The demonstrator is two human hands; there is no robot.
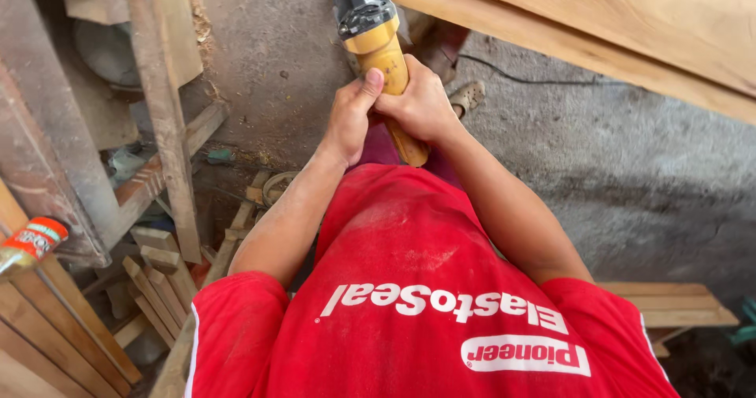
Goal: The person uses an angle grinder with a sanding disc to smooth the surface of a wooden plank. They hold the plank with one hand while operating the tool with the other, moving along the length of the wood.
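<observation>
Presently, a yellow angle grinder [376, 40] is gripped mid-body by both the left hand [349, 118] and right hand [419, 103], fingers closed around it, near the wooden plank [630, 20]. It is judged heavy, rigid; its disc probably lies out of view.

Brightness: even, soft daylight, fairly bright overall.
Light source: seems to come from the upper right, where the wooden plank [630, 20] is palest.
Shadows: soft; dark patches under the plank on the concrete floor [630, 170] and among the wood scraps [157, 280] at lower left.
Glare: none; the red shirt [409, 288] is strongly saturated.
Focus: hands [386, 107] and shirt sharp.
Edges: wide-angle stretching, slight softness in corners.
</observation>
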